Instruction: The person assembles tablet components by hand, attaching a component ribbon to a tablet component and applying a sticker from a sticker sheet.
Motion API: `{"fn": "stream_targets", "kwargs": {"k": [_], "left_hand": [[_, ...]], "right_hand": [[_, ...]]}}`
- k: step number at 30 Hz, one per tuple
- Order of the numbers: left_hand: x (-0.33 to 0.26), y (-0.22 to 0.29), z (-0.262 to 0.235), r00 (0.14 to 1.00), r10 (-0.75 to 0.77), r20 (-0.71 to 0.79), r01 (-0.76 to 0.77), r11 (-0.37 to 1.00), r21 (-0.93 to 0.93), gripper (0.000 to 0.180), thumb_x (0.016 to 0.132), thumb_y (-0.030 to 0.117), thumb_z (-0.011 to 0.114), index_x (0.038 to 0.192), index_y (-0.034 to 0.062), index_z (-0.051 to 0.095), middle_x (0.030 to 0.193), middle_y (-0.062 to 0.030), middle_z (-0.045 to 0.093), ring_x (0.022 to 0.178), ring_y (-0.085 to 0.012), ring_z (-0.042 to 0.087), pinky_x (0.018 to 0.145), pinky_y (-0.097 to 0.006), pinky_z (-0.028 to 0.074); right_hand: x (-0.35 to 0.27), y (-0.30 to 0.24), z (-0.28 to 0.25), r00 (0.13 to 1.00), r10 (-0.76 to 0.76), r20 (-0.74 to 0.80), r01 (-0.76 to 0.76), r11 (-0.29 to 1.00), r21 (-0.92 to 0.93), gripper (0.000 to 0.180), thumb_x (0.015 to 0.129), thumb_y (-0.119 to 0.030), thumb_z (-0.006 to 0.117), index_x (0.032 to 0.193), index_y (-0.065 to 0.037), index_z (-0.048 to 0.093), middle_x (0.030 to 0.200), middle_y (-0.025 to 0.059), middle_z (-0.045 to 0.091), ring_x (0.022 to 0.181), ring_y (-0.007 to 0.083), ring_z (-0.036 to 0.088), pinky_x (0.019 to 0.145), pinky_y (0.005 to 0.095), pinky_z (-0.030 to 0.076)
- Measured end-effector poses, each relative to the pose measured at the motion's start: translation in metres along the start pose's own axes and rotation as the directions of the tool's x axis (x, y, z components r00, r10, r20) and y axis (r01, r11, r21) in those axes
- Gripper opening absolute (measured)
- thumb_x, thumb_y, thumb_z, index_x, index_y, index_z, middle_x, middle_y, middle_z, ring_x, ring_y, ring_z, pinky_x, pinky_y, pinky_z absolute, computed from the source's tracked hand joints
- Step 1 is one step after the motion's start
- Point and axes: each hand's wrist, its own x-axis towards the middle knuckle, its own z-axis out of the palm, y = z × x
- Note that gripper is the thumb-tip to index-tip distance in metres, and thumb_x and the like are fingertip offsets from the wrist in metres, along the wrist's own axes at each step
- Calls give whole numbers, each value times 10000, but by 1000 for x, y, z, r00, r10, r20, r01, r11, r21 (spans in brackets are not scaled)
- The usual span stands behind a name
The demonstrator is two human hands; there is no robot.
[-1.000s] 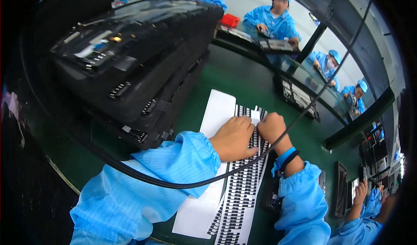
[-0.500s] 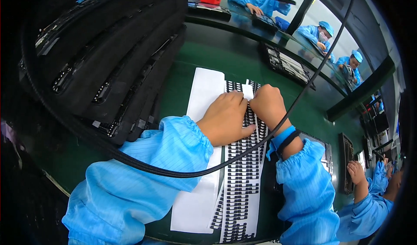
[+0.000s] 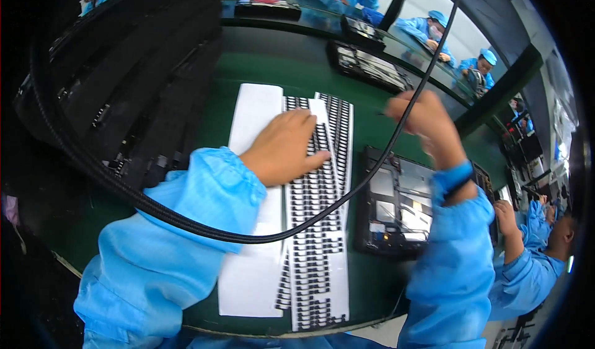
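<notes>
- Green work table [image 3: 260,64], spanning the frame from 9 to 3 o'clock.
- Stack of black trays [image 3: 124,101], at 10 o'clock, well apart from both hands.
- White backing sheets [image 3: 254,120] bearing rows of small black stickers [image 3: 313,225], at centre running toward 6 o'clock.
- Black electronic assembly [image 3: 393,206], at 4 o'clock, just beside the sheets.
- Left hand [image 3: 282,148], centre, spread flat, palm down, pressing on the sticker rows; nothing gripped.
- Right hand [image 3: 421,117], at 2 o'clock, raised clear of the sheets, curled closed (contents too blurred to tell).
- Black cable [image 3: 186,222], looping across the foreground.
</notes>
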Motion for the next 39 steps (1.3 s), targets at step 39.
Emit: {"fn": "stream_targets", "kwargs": {"k": [39], "left_hand": [[-24, 138, 25, 679, 734, 25, -716, 670, -197, 277, 708, 102, 467, 897, -64, 583, 1052, -172, 527, 967, -274, 525, 814, -312, 424]], "right_hand": [[-181, 72, -27, 988, 115, -100, -88, 967, 239, 85, 573, 26, 570, 646, 25, 525, 964, 147, 546, 911, 251, 505, 815, 325, 385]]}}
